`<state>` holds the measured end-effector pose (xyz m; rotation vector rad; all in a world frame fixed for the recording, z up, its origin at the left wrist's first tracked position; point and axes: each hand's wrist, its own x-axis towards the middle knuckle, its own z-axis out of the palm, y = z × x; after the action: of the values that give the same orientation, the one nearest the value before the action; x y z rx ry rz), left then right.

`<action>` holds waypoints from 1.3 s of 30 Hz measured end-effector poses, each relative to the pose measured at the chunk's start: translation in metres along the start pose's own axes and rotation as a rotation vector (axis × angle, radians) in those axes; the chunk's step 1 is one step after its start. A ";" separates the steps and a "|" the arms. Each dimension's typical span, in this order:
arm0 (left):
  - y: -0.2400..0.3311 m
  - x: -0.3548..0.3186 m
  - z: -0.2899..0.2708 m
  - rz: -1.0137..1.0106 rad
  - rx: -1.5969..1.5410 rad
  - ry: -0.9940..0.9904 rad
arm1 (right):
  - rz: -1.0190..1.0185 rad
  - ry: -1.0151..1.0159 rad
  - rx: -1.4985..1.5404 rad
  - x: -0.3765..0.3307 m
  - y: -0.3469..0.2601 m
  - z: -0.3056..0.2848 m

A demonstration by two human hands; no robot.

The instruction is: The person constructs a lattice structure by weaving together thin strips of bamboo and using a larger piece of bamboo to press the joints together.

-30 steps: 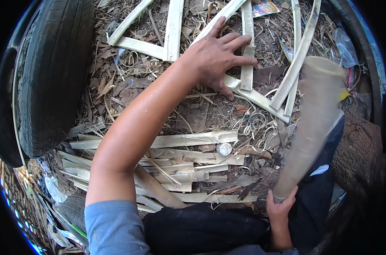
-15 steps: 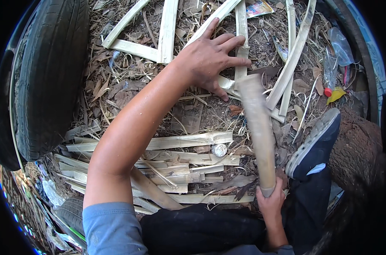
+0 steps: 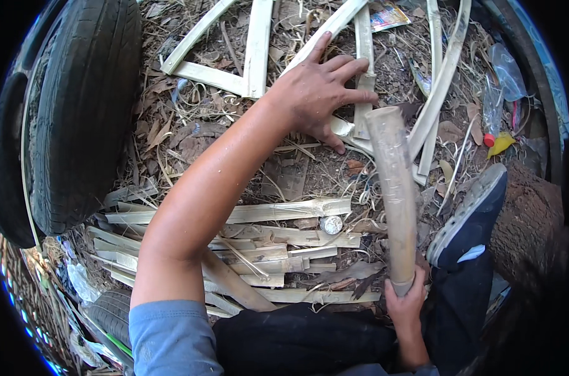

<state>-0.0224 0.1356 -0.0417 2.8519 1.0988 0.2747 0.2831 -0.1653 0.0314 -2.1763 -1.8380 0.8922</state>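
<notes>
Bamboo tube (image 3: 394, 194) is now lower than it was one second ago: then we held it far to the right and tilted away, now it has swung left and its far end comes close to our left hand. We judge from this that the tube is being brought to the spot where the left hand waits.

Nearest to us, the right hand (image 3: 407, 307) is closed around the lower end of the tube; its fingers (image 3: 392, 302) wrap it fully, so nothing is open there. The tube rises from this hand, above the split bamboo strips (image 3: 284, 235) on the ground and beside our shoe (image 3: 469, 216).

Farther away, the left hand (image 3: 319, 94) lies flat with the fingers (image 3: 353, 66) spread wide. It presses on a pale bamboo strip (image 3: 363, 75) and grips nothing. It has stayed in nearly the same place. An old tyre (image 3: 78, 113) lies well apart on the left.
</notes>
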 end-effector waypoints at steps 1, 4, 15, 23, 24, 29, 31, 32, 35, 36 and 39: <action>0.004 0.001 0.001 -0.005 -0.017 0.012 | -0.001 -0.015 0.012 -0.001 0.001 0.005; -0.004 -0.001 0.000 -0.001 0.039 -0.013 | -0.004 0.165 0.140 -0.001 0.003 0.007; 0.001 0.004 -0.003 -0.006 0.007 -0.018 | -0.101 0.236 0.141 -0.004 0.012 0.001; 0.000 0.000 0.003 -0.016 -0.010 -0.028 | -0.042 0.232 0.160 -0.007 0.013 0.008; -0.003 -0.001 0.001 -0.015 0.002 -0.023 | 0.081 0.010 0.040 0.007 0.014 0.004; -0.002 0.000 -0.004 -0.016 0.004 -0.021 | -0.051 0.220 0.257 -0.004 0.013 0.006; -0.003 -0.001 -0.005 -0.012 0.019 -0.031 | 0.039 -0.062 -0.162 0.008 0.010 0.009; 0.000 -0.002 -0.004 -0.005 0.006 -0.036 | 0.038 -0.059 -0.157 0.008 0.011 0.008; -0.004 -0.002 -0.004 -0.006 0.028 -0.017 | 0.017 0.133 0.216 0.001 0.011 0.007; -0.004 -0.002 -0.004 -0.005 0.024 -0.022 | 0.019 0.168 0.170 -0.001 0.009 0.010; 0.001 -0.003 0.000 -0.001 0.006 -0.018 | 0.010 0.040 -0.062 0.010 0.007 0.004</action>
<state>-0.0245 0.1329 -0.0418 2.8527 1.1001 0.2453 0.2876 -0.1584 0.0208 -2.2252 -1.8614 0.7980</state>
